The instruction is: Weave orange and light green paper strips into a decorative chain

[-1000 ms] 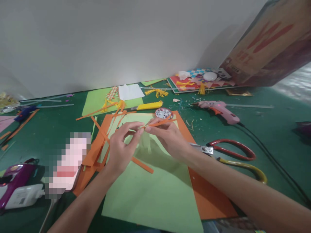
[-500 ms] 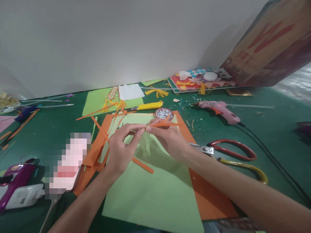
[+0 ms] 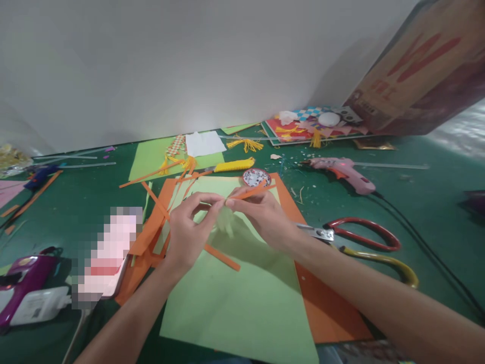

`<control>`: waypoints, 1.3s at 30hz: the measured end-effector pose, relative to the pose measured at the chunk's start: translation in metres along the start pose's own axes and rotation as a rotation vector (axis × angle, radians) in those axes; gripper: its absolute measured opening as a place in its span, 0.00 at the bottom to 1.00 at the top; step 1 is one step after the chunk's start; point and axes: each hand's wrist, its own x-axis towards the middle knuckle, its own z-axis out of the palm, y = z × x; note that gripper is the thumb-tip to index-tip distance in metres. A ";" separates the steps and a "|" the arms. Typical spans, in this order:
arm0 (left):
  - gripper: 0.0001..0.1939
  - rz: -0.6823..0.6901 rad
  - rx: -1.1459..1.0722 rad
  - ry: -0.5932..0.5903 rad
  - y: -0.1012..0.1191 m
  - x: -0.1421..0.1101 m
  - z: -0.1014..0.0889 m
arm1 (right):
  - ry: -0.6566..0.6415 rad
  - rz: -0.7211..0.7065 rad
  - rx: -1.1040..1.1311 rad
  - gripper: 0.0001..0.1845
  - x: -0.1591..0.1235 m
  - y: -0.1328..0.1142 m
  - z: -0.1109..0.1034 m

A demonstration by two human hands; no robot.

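My left hand (image 3: 189, 230) and my right hand (image 3: 261, 212) meet fingertip to fingertip above a light green paper sheet (image 3: 242, 298). Both pinch thin paper strips: an orange strip (image 3: 252, 192) sticks out to the right past my right fingers, and pale green strips (image 3: 227, 225) hang down between the hands. The green sheet lies on an orange sheet (image 3: 329, 313). Loose orange strips (image 3: 151, 237) lie fanned out left of my left hand.
Red and yellow scissors (image 3: 364, 242) lie right of my wrist. A pink glue gun (image 3: 343, 172) with its black cord sits behind them. A small round tin (image 3: 256, 177), a yellow knife (image 3: 233, 165), a purple device (image 3: 22, 283) and craft scraps crowd the green mat (image 3: 417, 202).
My fingertips have drawn slightly closer and the hanging green strips have shifted a little. Nothing else on the mat has moved.
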 end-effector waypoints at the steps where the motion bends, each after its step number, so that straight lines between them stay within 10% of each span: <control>1: 0.03 -0.009 -0.004 0.006 0.000 0.000 0.000 | 0.003 -0.001 -0.001 0.09 0.000 0.000 0.000; 39: 0.09 -0.212 -0.107 -0.024 -0.003 0.013 -0.014 | 0.225 -0.149 -0.146 0.15 0.007 -0.017 -0.011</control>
